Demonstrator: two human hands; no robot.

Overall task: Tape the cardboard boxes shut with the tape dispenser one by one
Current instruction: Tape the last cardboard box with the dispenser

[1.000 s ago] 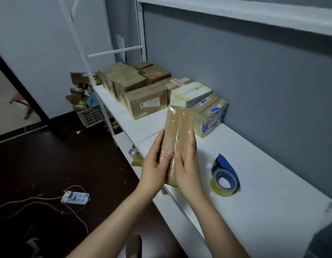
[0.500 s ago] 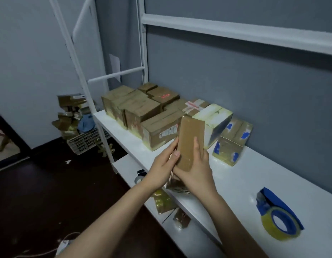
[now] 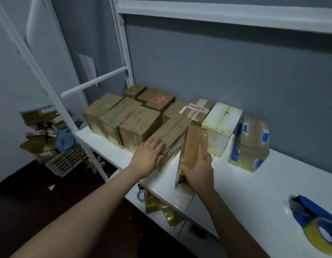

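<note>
One slim box [image 3: 196, 144] gripped by right hand [image 3: 198, 172] near shelf [image 3: 245, 183] edge; left hand [image 3: 148, 157] spread on carton [image 3: 173, 134].

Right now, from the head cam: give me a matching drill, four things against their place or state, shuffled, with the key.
Things:
1. left hand
2. right hand
3. tape dispenser
4. white box

Place or state:
A. lies alone at the near right of the table
B. grips the narrow box stood on end
C. fingers straight, on a brown box in the row
D. just left of the blue-patched box

Pairs: 1-C, 2-B, 3-A, 4-D
</note>
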